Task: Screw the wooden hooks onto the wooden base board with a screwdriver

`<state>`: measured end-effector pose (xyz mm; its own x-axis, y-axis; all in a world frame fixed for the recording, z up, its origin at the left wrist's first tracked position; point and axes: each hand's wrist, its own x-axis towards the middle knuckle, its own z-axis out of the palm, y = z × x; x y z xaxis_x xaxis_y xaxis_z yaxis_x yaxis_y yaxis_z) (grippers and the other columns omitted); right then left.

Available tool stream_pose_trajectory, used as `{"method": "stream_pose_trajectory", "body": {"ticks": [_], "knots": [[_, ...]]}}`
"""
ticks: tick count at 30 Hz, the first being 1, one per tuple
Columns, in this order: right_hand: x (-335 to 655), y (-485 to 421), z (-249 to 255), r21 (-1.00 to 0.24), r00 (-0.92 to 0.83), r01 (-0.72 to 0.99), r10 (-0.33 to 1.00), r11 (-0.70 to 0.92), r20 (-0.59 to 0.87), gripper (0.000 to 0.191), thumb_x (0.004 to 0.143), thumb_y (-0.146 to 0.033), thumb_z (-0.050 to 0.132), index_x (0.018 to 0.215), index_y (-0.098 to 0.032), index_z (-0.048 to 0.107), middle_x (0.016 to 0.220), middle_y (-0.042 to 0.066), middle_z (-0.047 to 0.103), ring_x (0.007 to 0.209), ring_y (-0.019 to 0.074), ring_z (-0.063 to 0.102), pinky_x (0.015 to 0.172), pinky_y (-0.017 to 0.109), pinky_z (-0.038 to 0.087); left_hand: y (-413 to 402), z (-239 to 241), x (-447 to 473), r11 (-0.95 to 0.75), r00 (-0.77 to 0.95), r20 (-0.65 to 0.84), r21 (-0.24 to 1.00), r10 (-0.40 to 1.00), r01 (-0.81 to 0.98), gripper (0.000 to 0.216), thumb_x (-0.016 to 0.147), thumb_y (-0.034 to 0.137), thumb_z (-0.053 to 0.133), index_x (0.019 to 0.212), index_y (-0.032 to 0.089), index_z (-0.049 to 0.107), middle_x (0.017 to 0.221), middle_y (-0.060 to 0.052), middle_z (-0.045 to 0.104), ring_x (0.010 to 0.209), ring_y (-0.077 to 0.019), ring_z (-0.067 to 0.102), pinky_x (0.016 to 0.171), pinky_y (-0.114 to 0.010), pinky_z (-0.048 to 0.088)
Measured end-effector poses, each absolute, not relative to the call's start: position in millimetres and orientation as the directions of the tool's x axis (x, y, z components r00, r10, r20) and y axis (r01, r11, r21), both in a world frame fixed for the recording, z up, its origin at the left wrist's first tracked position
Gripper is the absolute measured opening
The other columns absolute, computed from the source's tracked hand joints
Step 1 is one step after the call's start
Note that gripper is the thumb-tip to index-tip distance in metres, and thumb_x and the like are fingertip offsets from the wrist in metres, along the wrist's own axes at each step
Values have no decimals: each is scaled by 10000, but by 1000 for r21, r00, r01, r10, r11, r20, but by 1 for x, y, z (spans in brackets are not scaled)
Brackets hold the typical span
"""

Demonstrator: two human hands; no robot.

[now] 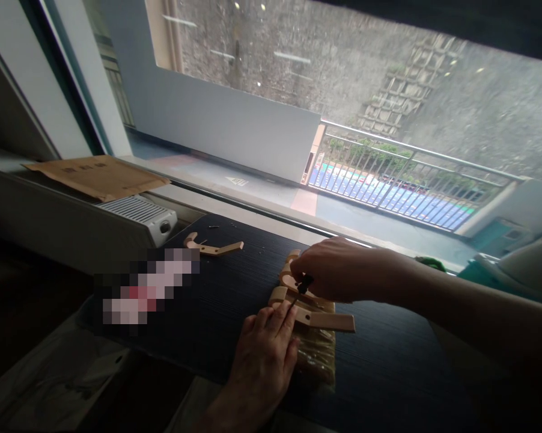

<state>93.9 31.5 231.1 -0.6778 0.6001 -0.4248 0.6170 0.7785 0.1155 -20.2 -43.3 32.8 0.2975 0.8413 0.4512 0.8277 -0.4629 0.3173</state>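
Observation:
My right hand [336, 270] is closed around the dark handle of a screwdriver [304, 284]. The thin shaft slants down to my left fingertips, over a bent wooden hook [329, 322] with a dark hole in it. Fingers of my left hand [265, 352] close on the curved end of this hook; whether a screw sits under the tip is hidden. Beneath the hook lies a bundle in shiny yellowish clear wrapping [318, 361]. More curved wooden pieces [290, 267] show behind, partly covered by my right hand. Another wooden hook [217, 249] rests farther left, something thin standing up from it.
The dark table [217, 300] carries small metal bits [213, 227] near its far edge and a blurred-out patch at left. A brown envelope [95, 175] lies on a white radiator [156, 224]. Beyond stands a large window; a teal object [487, 279] is at right.

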Motion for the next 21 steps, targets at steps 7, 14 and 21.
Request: {"method": "stream_pose_trajectory", "body": {"ticks": [7,14,21], "knots": [[92,38,226,59,-721,593,562,803,-407,176,828,-146,469,786,-128,639,759,45,641,632,104,519,571,221,336,-44,32,-20,-471,298,460,324,836,821,412,881,238,448,1284,163,488,1310,-70,538,1107,-254,480,880,-418,404],[111,41,211,-20,-671,714,676,700,-304,304,858,-349,429,702,-156,604,611,-4,578,474,74,416,452,207,278,-44,35,-20,-448,288,434,332,854,830,414,869,246,469,1277,177,499,1299,-67,547,1084,-264,492,865,-431,408],[100,30,223,92,-668,669,652,737,-358,162,808,-261,485,815,-192,631,698,4,627,564,108,503,487,222,291,-45,35,-18,-420,268,432,306,861,855,414,886,246,452,1295,188,478,1330,-50,522,1096,-261,480,862,-425,410]]}}
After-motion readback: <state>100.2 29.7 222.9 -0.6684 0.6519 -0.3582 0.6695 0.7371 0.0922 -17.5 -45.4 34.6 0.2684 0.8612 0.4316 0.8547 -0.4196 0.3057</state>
